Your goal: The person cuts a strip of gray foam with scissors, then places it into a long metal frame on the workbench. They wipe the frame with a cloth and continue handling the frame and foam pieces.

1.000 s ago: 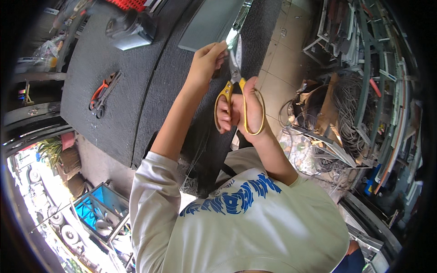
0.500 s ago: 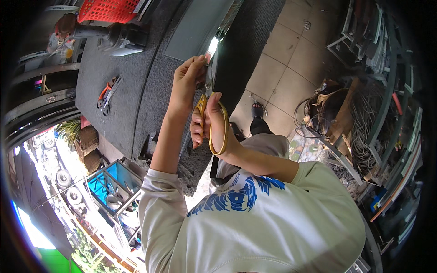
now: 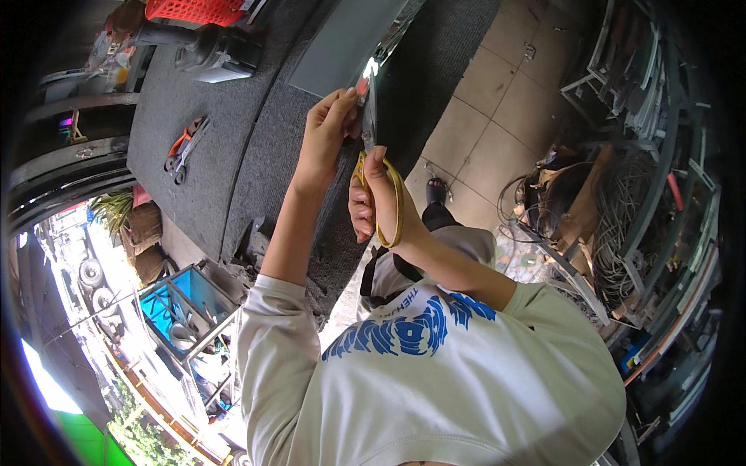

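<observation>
Yellow-handled scissors (image 3: 398, 203) are gripped in my right hand (image 3: 382, 193), thumb and fingers in the handle loops. Their blades point away from me, along a shiny, mirror-like strip (image 3: 371, 68) at the right edge of a grey flat panel (image 3: 342, 50). My left hand (image 3: 325, 138) is closed in a pinch at the strip's near end, just left of the blades. Its fingertips partly hide the strip there. The panel rests on a dark, carpet-covered bench (image 3: 268, 147).
Orange-handled cutters (image 3: 185, 151) lie on the bench to the left, below a cordless power tool (image 3: 221, 53) and a red plastic basket (image 3: 194, 9). Racks of metal profiles (image 3: 660, 140) and coiled wire (image 3: 625, 210) stand right of the tiled floor (image 3: 466, 124).
My right hand and the scissors have moved slightly forward and right, blades farther along the strip. My left hand keeps its pinch, shifted a little right. The whole view has shifted slightly.
</observation>
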A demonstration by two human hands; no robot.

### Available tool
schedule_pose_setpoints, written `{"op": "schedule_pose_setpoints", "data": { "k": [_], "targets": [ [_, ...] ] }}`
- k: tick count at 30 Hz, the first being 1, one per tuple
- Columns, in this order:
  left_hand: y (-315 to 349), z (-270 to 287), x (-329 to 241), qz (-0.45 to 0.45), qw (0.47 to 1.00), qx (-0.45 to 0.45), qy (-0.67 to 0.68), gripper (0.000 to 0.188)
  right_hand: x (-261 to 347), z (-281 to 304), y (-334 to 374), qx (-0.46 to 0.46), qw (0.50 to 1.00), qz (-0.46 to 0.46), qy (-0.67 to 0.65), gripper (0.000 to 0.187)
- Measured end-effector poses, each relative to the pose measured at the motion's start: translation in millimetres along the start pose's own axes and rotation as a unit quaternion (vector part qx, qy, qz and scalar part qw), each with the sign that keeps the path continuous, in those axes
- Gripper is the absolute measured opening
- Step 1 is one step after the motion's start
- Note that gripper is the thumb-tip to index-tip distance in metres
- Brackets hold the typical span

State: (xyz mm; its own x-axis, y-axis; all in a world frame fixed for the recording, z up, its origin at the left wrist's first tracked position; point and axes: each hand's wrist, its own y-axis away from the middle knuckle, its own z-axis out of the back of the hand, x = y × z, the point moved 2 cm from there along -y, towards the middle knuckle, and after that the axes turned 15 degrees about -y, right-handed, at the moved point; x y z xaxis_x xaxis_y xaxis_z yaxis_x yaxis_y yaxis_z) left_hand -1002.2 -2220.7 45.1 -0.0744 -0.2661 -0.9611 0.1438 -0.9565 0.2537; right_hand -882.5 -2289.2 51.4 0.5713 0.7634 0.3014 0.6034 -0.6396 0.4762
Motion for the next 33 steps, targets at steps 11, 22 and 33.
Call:
{"op": "schedule_pose_setpoints", "data": {
  "k": [11,22,33],
  "targets": [
    [-5,5,7,-0.014,0.998,0.067,0.017,0.032,24,19,12,0.034,0.991,-0.085,0.095,0.078],
    [-5,7,8,-0.010,0.997,0.029,0.076,0.034,24,15,20,0.080,0.983,-0.110,0.126,0.085],
    [-7,10,14,-0.012,0.998,0.019,0.067,0.034,76,24,-25,0.112,0.969,-0.218,0.042,0.091]
  ]
}}
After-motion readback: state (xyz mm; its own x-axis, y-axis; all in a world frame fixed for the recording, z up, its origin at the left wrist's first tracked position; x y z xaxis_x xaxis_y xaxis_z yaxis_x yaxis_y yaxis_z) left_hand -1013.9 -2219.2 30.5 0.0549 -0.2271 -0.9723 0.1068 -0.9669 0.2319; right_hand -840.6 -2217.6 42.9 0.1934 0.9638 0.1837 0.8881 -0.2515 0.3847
